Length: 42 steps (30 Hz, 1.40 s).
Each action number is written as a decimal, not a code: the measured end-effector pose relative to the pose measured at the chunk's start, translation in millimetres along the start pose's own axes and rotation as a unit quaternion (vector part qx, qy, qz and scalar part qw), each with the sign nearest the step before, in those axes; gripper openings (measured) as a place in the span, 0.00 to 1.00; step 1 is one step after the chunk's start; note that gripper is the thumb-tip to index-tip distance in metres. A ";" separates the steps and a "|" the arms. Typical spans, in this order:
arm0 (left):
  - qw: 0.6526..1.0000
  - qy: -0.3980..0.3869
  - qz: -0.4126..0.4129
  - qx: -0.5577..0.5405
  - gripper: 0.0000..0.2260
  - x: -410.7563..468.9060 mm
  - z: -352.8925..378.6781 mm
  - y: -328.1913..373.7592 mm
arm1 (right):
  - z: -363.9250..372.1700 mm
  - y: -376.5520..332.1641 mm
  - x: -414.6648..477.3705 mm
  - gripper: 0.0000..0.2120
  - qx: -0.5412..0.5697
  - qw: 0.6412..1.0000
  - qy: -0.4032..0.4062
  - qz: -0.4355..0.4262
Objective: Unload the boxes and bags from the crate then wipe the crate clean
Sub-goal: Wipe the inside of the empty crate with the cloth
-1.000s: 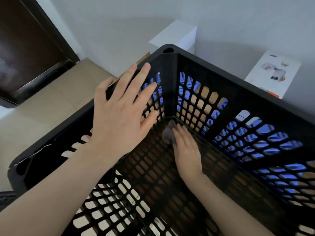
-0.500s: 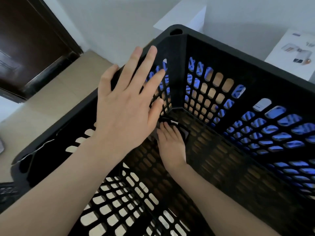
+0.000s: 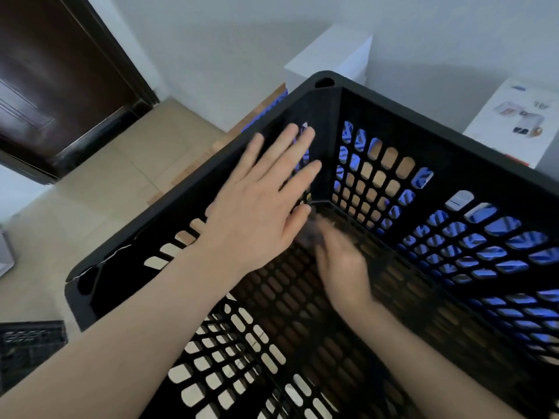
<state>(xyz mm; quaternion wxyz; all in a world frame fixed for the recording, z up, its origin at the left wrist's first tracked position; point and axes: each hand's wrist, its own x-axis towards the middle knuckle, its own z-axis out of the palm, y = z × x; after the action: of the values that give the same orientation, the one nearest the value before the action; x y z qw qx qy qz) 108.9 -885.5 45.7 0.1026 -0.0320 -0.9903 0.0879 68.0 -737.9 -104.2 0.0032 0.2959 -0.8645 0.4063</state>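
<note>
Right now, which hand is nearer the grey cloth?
Right. The right hand is on the cloth at the crate floor; the left hand spreads higher, by the side wall.

Single head-worn view, looking steeply down, close above the crate [image 3: 453, 164] corner

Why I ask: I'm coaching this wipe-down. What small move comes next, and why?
Probably draw the right hand and grey cloth back from the far corner along the crate floor: nothing else is inside, and the blurred cloth sits at that corner.
</note>
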 end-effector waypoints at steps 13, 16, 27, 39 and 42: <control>0.990 -0.035 0.000 -0.140 0.20 2.8 3.2 -8.9 | 71.0 -7.6 9.4 0.13 -0.141 0.987 -0.075 0.002; 0.990 -0.027 -0.001 -0.140 0.20 3.0 4.3 -8.8 | 77.4 -26.7 -21.0 0.14 -0.129 0.984 -0.097 -0.070; 0.994 -0.046 0.014 -0.099 0.22 1.1 6.3 -11.1 | 91.4 -50.5 -68.2 0.09 -0.002 0.951 -0.209 -0.226; 0.994 -0.059 -0.001 -0.089 0.25 0.9 5.3 -10.0 | -7.2 -21.9 -78.4 0.16 0.031 0.878 -0.403 -0.257; 0.995 -0.058 -0.002 -0.083 0.25 -0.6 6.3 -10.2 | -10.2 -40.7 -35.5 0.13 0.134 0.931 -0.290 -0.176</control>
<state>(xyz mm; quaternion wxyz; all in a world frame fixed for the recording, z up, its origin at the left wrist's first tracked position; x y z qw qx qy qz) 107.7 -896.6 41.4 0.0425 -0.0331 -0.9985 0.0070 115.9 -732.9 -77.6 -0.2162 0.5459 -0.6994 0.4075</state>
